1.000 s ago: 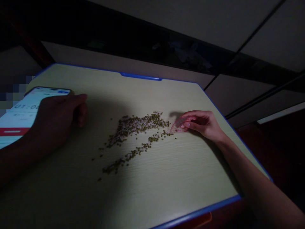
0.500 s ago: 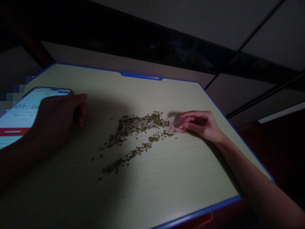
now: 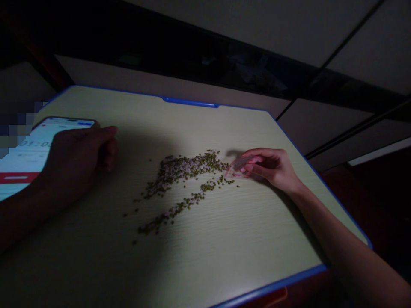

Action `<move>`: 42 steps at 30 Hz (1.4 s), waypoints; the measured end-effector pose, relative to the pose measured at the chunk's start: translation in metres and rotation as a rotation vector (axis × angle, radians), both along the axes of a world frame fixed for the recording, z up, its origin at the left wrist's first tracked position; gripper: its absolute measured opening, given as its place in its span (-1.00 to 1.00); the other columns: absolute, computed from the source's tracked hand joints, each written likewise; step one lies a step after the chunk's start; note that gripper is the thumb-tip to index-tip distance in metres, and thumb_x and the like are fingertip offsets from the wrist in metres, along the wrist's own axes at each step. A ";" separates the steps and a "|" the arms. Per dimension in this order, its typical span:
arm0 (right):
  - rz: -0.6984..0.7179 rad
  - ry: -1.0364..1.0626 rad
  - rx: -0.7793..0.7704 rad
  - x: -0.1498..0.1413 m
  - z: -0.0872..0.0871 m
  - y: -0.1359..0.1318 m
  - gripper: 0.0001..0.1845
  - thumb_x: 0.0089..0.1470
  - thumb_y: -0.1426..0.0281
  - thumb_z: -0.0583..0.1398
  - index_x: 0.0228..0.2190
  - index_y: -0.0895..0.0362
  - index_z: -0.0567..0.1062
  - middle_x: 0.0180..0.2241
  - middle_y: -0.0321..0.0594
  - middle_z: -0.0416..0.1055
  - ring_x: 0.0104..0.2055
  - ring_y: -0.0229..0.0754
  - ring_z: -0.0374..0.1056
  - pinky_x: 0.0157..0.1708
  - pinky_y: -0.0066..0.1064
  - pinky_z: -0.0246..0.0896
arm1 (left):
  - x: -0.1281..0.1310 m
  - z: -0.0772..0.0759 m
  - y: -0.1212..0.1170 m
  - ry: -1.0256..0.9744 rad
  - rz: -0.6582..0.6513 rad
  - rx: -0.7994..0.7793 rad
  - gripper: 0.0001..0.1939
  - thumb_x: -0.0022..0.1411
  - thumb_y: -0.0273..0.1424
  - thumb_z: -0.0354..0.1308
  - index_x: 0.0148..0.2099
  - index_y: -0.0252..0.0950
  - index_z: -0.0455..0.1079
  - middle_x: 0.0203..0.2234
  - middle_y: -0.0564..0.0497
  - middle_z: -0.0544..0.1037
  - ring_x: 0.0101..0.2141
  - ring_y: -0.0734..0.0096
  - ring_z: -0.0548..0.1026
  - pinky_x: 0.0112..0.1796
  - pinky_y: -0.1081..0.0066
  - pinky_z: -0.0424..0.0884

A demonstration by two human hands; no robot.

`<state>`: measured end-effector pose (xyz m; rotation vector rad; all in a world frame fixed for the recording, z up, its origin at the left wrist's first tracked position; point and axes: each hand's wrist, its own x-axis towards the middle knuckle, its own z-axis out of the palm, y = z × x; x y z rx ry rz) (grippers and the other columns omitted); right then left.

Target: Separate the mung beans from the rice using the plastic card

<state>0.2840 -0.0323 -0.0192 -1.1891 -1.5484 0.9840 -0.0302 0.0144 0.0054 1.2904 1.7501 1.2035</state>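
Note:
Small green beans, like mung beans [image 3: 210, 160], lie mixed with pale grains, like rice [image 3: 184, 167], in a long heap on the table. A thinner row of beans [image 3: 184, 204] runs nearer to me. My right hand [image 3: 272, 169] pinches a clear pinkish protractor [image 3: 236, 170] with red markings, its curved edge against the heap's right end. Fingers hide part of it. In shadow at the left, my left hand [image 3: 80, 154] is loosely closed, with nothing visible in it, and partly covers a lit phone [image 3: 24, 158] showing a timer.
The pale wood-grain table [image 3: 244, 239] has a blue rim with a blue raised strip [image 3: 191, 102] at its far edge. Behind it stands a cabinet [image 3: 327, 124] with light panels and a dark gap. A few stray beans [image 3: 134, 242] lie at the heap's left.
The protractor has tilted slightly and shifted a little left in my right hand. My left hand and the beans look the same.

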 end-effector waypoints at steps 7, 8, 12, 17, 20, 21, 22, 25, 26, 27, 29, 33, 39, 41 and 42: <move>-0.036 0.019 0.001 -0.004 0.000 0.001 -0.78 -0.19 0.57 0.28 -0.39 0.15 0.56 -0.56 -0.32 0.53 -0.60 -0.35 0.36 -0.58 -0.49 0.27 | -0.004 -0.002 0.001 0.049 -0.006 0.010 -0.65 0.02 -0.38 0.00 -0.75 -0.30 0.15 -0.89 0.13 0.19 -0.79 0.61 0.15 -0.70 0.54 0.07; -0.032 0.024 0.000 -0.004 0.000 0.001 -0.78 -0.18 0.57 0.28 -0.38 0.15 0.56 -0.56 -0.32 0.53 -0.59 -0.34 0.36 -0.57 -0.49 0.28 | -0.003 -0.001 0.000 0.048 -0.012 0.009 -0.66 0.02 -0.38 0.00 -0.75 -0.30 0.15 -0.88 0.13 0.19 -0.79 0.61 0.16 -0.70 0.54 0.07; -0.006 0.045 -0.001 -0.006 -0.001 0.002 -0.76 -0.18 0.57 0.28 -0.37 0.11 0.56 -0.56 -0.33 0.53 -0.54 -0.33 0.39 -0.52 -0.50 0.30 | 0.003 0.003 -0.002 0.042 0.020 -0.019 -0.66 0.04 -0.42 -0.03 -0.74 -0.29 0.14 -0.88 0.14 0.17 -0.80 0.62 0.14 -0.70 0.53 0.06; 0.040 0.050 -0.020 -0.006 -0.001 0.003 -0.73 -0.18 0.59 0.28 -0.35 0.11 0.57 -0.53 -0.33 0.53 -0.53 -0.34 0.39 -0.50 -0.50 0.31 | 0.000 -0.001 0.001 -0.001 -0.005 0.027 -0.68 0.01 -0.38 0.02 -0.73 -0.29 0.15 -0.87 0.14 0.20 -0.79 0.60 0.16 -0.73 0.53 0.06; 0.060 0.049 -0.026 -0.004 -0.001 0.002 -0.74 -0.18 0.59 0.28 -0.36 0.11 0.58 -0.54 -0.33 0.52 -0.53 -0.34 0.38 -0.50 -0.49 0.31 | -0.003 -0.004 0.002 0.018 -0.022 0.038 -0.66 0.02 -0.38 0.01 -0.74 -0.30 0.15 -0.88 0.14 0.19 -0.80 0.61 0.15 -0.73 0.54 0.06; 0.066 0.045 -0.024 -0.004 -0.001 0.002 -0.75 -0.18 0.58 0.28 -0.36 0.10 0.58 -0.53 -0.33 0.52 -0.54 -0.34 0.38 -0.51 -0.50 0.31 | -0.003 -0.004 0.002 0.007 -0.016 0.030 -0.66 0.02 -0.38 0.00 -0.74 -0.30 0.15 -0.88 0.14 0.19 -0.80 0.61 0.15 -0.74 0.54 0.06; 0.072 0.039 -0.020 -0.003 -0.001 0.002 -0.75 -0.18 0.58 0.28 -0.37 0.10 0.58 -0.53 -0.33 0.53 -0.55 -0.35 0.37 -0.52 -0.50 0.31 | -0.002 -0.003 0.002 -0.010 -0.007 0.023 -0.67 0.02 -0.39 0.01 -0.74 -0.30 0.15 -0.88 0.14 0.19 -0.81 0.61 0.15 -0.74 0.54 0.05; 0.100 0.033 -0.011 -0.001 0.000 0.002 -0.75 -0.18 0.59 0.29 -0.37 0.10 0.59 -0.51 -0.33 0.53 -0.56 -0.36 0.37 -0.54 -0.52 0.30 | 0.000 -0.002 0.002 -0.048 0.008 0.022 -0.69 0.01 -0.40 0.01 -0.73 -0.30 0.14 -0.87 0.15 0.19 -0.81 0.61 0.14 -0.75 0.54 0.03; 0.110 0.039 -0.012 -0.001 0.000 0.002 -0.75 -0.18 0.59 0.29 -0.37 0.10 0.59 -0.51 -0.33 0.53 -0.56 -0.36 0.37 -0.54 -0.52 0.31 | 0.001 -0.002 0.002 -0.043 0.006 0.027 -0.69 0.01 -0.41 0.01 -0.73 -0.30 0.14 -0.87 0.15 0.19 -0.81 0.61 0.14 -0.75 0.54 0.03; 0.118 0.044 -0.017 -0.001 0.001 0.002 -0.76 -0.18 0.58 0.29 -0.38 0.11 0.59 -0.52 -0.32 0.53 -0.56 -0.36 0.38 -0.54 -0.52 0.32 | 0.001 -0.001 0.002 -0.028 0.003 0.034 -0.69 0.02 -0.41 0.00 -0.73 -0.30 0.14 -0.87 0.15 0.19 -0.81 0.61 0.14 -0.75 0.54 0.04; 0.130 0.049 -0.027 0.000 0.002 0.001 -0.77 -0.19 0.58 0.29 -0.39 0.12 0.59 -0.52 -0.32 0.53 -0.56 -0.35 0.39 -0.54 -0.52 0.33 | 0.001 -0.001 0.002 -0.002 0.001 0.031 -0.68 0.03 -0.43 -0.01 -0.73 -0.30 0.14 -0.87 0.14 0.19 -0.80 0.62 0.14 -0.73 0.54 0.05; 0.122 0.034 -0.065 0.001 0.004 -0.001 -0.79 -0.19 0.57 0.29 -0.40 0.11 0.60 -0.53 -0.31 0.53 -0.56 -0.34 0.39 -0.55 -0.53 0.33 | 0.000 0.000 0.000 0.021 -0.021 0.009 -0.68 0.03 -0.43 -0.01 -0.73 -0.30 0.14 -0.86 0.13 0.19 -0.78 0.61 0.16 -0.70 0.53 0.07; 0.147 0.021 -0.093 0.001 0.004 -0.004 -0.81 -0.16 0.53 0.29 -0.39 0.12 0.59 -0.54 -0.28 0.52 -0.54 -0.30 0.41 -0.53 -0.49 0.35 | 0.004 0.004 -0.002 -0.014 0.023 -0.013 -0.66 0.03 -0.44 -0.01 -0.75 -0.29 0.12 -0.86 0.13 0.17 -0.79 0.60 0.14 -0.70 0.51 0.03; 0.154 0.017 -0.087 0.000 0.003 -0.005 -0.81 -0.16 0.53 0.29 -0.39 0.12 0.59 -0.54 -0.28 0.52 -0.54 -0.30 0.40 -0.53 -0.48 0.35 | 0.004 0.005 -0.003 -0.014 0.010 -0.010 -0.65 0.03 -0.44 0.00 -0.75 -0.29 0.13 -0.87 0.13 0.18 -0.78 0.61 0.15 -0.70 0.52 0.05; 0.149 0.012 -0.084 -0.001 0.003 -0.005 -0.81 -0.16 0.53 0.29 -0.39 0.12 0.59 -0.54 -0.29 0.52 -0.54 -0.30 0.40 -0.54 -0.48 0.34 | 0.004 0.006 -0.003 -0.002 0.003 -0.011 -0.65 0.04 -0.43 -0.01 -0.75 -0.30 0.13 -0.87 0.13 0.18 -0.78 0.61 0.15 -0.70 0.53 0.05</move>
